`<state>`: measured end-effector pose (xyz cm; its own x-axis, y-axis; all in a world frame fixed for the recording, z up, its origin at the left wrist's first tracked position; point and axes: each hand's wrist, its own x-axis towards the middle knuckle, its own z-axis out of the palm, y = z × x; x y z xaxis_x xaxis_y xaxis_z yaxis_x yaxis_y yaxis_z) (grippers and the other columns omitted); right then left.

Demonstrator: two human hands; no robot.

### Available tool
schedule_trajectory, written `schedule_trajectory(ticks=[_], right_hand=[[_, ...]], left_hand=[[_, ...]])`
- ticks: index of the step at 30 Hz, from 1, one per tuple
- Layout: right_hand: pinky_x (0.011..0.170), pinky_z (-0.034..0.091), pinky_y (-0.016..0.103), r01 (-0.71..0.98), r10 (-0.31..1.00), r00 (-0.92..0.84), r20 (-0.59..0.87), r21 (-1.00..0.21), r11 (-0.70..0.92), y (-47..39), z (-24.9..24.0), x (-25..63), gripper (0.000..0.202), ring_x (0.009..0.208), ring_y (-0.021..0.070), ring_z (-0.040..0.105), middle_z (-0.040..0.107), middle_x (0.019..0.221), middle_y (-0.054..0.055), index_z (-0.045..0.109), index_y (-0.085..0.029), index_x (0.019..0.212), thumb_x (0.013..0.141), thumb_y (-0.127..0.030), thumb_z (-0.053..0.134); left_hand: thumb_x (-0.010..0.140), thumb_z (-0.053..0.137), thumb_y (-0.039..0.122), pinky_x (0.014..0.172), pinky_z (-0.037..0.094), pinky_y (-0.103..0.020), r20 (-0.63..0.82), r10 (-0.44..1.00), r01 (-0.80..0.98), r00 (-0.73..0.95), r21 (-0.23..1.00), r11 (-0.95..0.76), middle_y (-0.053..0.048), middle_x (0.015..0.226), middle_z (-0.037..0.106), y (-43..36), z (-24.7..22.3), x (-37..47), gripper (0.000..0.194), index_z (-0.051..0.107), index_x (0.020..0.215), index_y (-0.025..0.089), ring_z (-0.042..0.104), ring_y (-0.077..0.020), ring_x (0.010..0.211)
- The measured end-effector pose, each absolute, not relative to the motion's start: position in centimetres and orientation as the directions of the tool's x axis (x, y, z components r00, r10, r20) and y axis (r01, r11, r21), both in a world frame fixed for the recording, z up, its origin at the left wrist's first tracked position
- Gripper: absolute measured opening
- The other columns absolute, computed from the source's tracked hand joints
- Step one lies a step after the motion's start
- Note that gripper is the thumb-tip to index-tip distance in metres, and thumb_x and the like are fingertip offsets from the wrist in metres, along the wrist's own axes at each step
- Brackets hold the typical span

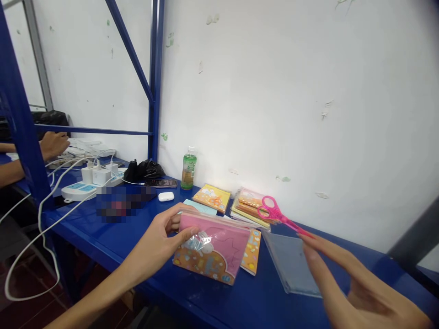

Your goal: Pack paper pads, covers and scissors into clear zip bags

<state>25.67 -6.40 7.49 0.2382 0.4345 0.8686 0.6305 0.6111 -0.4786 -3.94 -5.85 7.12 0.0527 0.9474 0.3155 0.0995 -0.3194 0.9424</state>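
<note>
Currently, left hand: the left hand (164, 234) is gripping the pink printed pouch (214, 246) at its upper-left corner, thumb pressing the glossy front.
Right hand: well apart from the left, the right hand (356, 283) is pinching the pink scissors (286, 219) between thumb and fingertips, handle loops pointing toward the wall.
Pouch: tilting over the blue table (113, 237), front facing the camera.
Right of pouch: a translucent pouch (293, 265) is lying flat; an orange booklet (253, 250) is peeking out beside it.
Behind pouch: a packet stack (252, 201) and a green-labelled bottle (188, 171) are resting near the wall.
Left of pouch: a power strip (77, 190) is holding white chargers (102, 175).
</note>
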Motion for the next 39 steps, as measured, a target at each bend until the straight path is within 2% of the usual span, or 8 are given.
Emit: schedule_trajectory(ticks=[5, 11, 15, 18, 22, 26, 32, 39], right_hand=[[0.092, 0.059, 0.04, 0.477, 0.422, 0.028, 0.906, -0.383, 0.791, -7.4, 7.5, 24.4, 0.027, 0.09, 0.0237, 0.076, 0.081, 0.1, -0.002, 0.08, -0.033, 0.101, 0.085, -0.013, 0.073], [0.087, 0.062, 0.035, 0.502, 0.336, -0.269, 0.903, -0.166, 0.849, -6.0, 7.5, 23.8, 0.027, 0.093, 0.0212, 0.078, 0.082, 0.1, 0.002, 0.078, -0.025, 0.103, 0.085, -0.006, 0.07], [0.087, 0.062, 0.037, 0.524, 0.305, -0.272, 0.913, -0.125, 0.843, -5.6, 7.5, 24.0, 0.026, 0.094, 0.0224, 0.078, 0.082, 0.102, 0.003, 0.077, -0.023, 0.104, 0.085, -0.006, 0.071], [0.087, 0.061, 0.035, 0.535, 0.294, -0.219, 0.93, -0.138, 0.834, -5.7, 7.6, 24.2, 0.023, 0.09, 0.021, 0.078, 0.082, 0.099, 0.002, 0.078, -0.023, 0.099, 0.086, -0.006, 0.07], [0.086, 0.06, 0.032, 0.546, 0.285, -0.164, 0.944, -0.154, 0.823, -6.0, 7.9, 24.1, 0.019, 0.083, 0.0181, 0.078, 0.083, 0.092, 0.0, 0.079, -0.023, 0.094, 0.087, -0.008, 0.07], [0.084, 0.061, 0.032, 0.549, 0.309, -0.15, 0.939, -0.181, 0.816, -6.2, 7.9, 24.3, 0.019, 0.082, 0.0185, 0.078, 0.083, 0.092, 0.0, 0.08, -0.025, 0.095, 0.086, -0.01, 0.071], [0.082, 0.063, 0.034, 0.549, 0.369, -0.191, 0.909, -0.213, 0.808, -6.0, 7.8, 25.1, 0.02, 0.084, 0.0202, 0.079, 0.083, 0.093, 0.0, 0.08, -0.026, 0.096, 0.085, -0.011, 0.071], [0.072, 0.063, 0.028, 0.493, 0.365, -0.233, 0.902, -0.214, 0.843, -6.2, 8.4, 24.1, 0.017, 0.077, 0.0175, 0.078, 0.082, 0.085, -0.001, 0.078, -0.025, 0.089, 0.086, -0.01, 0.069]], left_hand=[[0.086, 0.078, 0.035, 0.083, 0.053, -0.027, 0.31, 0.949, 0.13, 0.059, 0.94, -0.315, 0.003, 0.095, 0.072, -6.2, 7.1, -3.4, 0.028, 0.061, 0.106, 0.025, 0.069, -0.0185, 0.093], [0.089, 0.075, 0.038, 0.089, 0.054, -0.029, 0.315, 0.944, 0.199, 0.101, 0.923, -0.329, 0.001, 0.106, 0.07, -6.6, 7.2, -2.8, 0.025, 0.063, 0.108, 0.026, 0.068, -0.0204, 0.103], [0.09, 0.073, 0.043, 0.088, 0.057, -0.034, 0.31, 0.949, 0.262, 0.064, 0.912, -0.316, 0.0, 0.107, 0.074, -6.8, 7.0, -2.9, 0.038, 0.055, 0.121, 0.031, 0.071, -0.0227, 0.104], [0.093, 0.07, 0.042, 0.091, 0.058, -0.035, 0.434, 0.9, 0.357, -0.033, 0.846, -0.395, 0.001, 0.108, 0.076, -6.9, 6.6, -3.0, 0.045, 0.047, 0.131, 0.036, 0.072, -0.022, 0.108], [0.096, 0.068, 0.031, 0.096, 0.055, -0.034, 0.651, 0.757, 0.476, -0.062, 0.685, -0.551, 0.0, 0.127, 0.067, -7.0, 6.0, -3.0, 0.033, 0.052, 0.124, 0.038, 0.067, -0.0196, 0.115], [0.094, 0.068, 0.022, 0.101, 0.051, -0.04, 0.785, 0.619, 0.602, 0.033, 0.479, -0.639, -0.005, 0.129, 0.062, -6.9, 6.0, -2.9, 0.019, 0.06, 0.109, 0.031, 0.055, -0.0264, 0.131], [0.095, 0.067, 0.022, 0.095, 0.053, -0.039, 0.759, 0.647, 0.639, 0.081, 0.458, -0.617, -0.005, 0.148, 0.041, -7.2, 6.0, -2.4, 0.018, 0.069, 0.109, 0.033, 0.065, -0.0204, 0.107], [0.096, 0.064, 0.023, 0.103, 0.051, -0.039, 0.696, 0.708, 0.654, 0.115, 0.483, -0.582, -0.004, 0.144, 0.04, -7.5, 6.1, -2.3, 0.014, 0.067, 0.106, 0.033, 0.057, -0.0253, 0.125]])
